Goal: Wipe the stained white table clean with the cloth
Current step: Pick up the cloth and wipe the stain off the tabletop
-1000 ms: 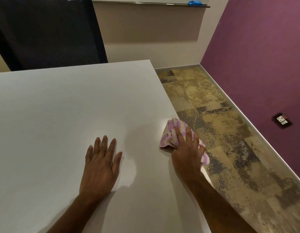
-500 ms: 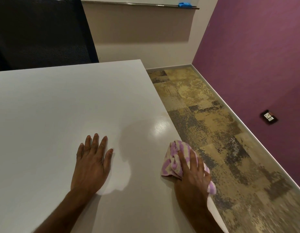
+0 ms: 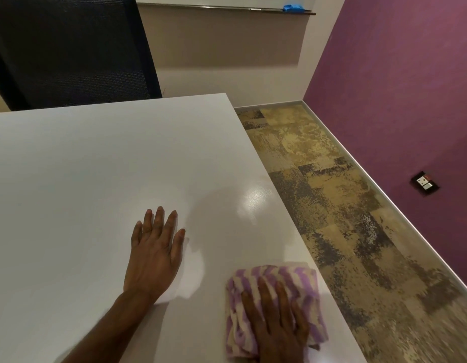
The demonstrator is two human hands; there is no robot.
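The white table fills the left and middle of the head view; I see no clear stain on it, only a glossy sheen near its right edge. A purple-and-cream striped cloth lies bunched on the table near the front right edge. My right hand presses flat on top of the cloth with fingers spread. My left hand rests palm down on the bare tabletop to the left of the cloth, fingers apart, holding nothing.
A black mesh chair back stands behind the table's far edge. The table's right edge drops to a patterned brown carpet floor. A purple wall with a socket runs along the right.
My right hand has dragged the cloth along the right edge toward me and slightly inward. The left hand has stayed flat on the table.
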